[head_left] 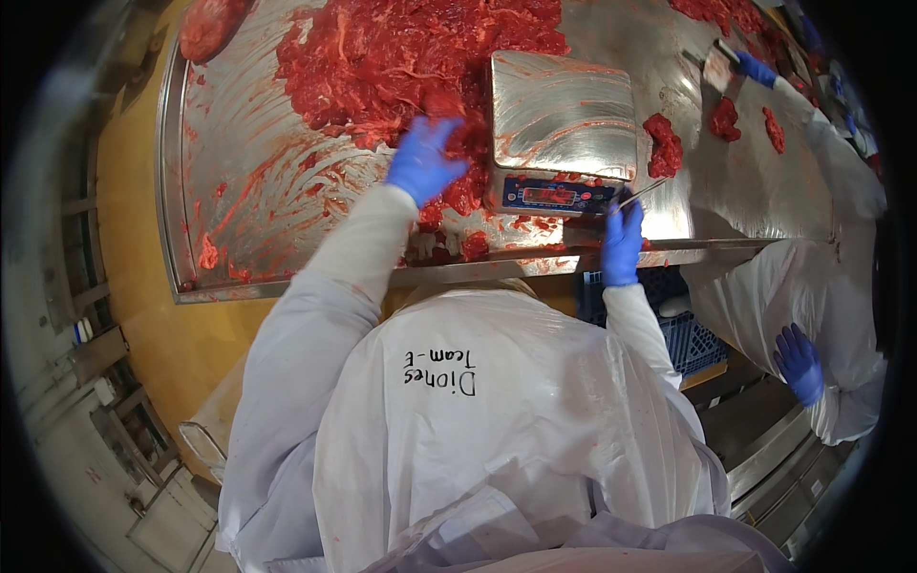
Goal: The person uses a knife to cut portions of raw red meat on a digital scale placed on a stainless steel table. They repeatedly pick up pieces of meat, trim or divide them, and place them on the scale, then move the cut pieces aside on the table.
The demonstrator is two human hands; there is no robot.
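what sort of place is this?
Likely a meat-processing or cutting room: raw red meat is heaped on a steel table, beside a digital scale.

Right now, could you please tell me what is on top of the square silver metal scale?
On the square silver metal scale, thin reddish smears streak the top; small red scraps lie along its near edge. Anything underneath is covered by its body.
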